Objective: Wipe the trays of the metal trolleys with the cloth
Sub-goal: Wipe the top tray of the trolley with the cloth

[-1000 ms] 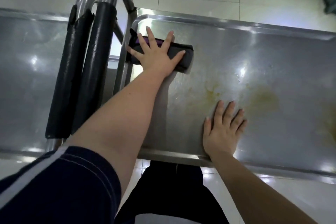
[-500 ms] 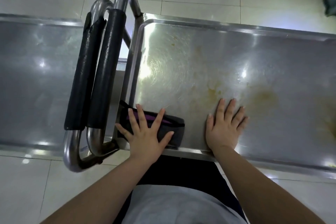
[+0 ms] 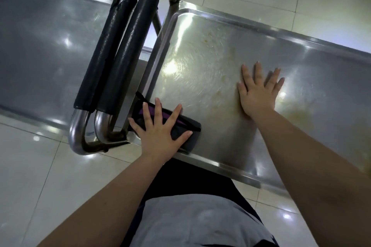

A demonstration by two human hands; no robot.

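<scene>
Dark folded cloth (image 3: 180,126) — purple-striped

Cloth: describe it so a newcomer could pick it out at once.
Start at the steel tray right of the two black padded handles. In its near left corner, the left hand presses flat on the cloth. It is a folded dark pad with a purple stripe, the only soft thing on the bare metal.
</scene>
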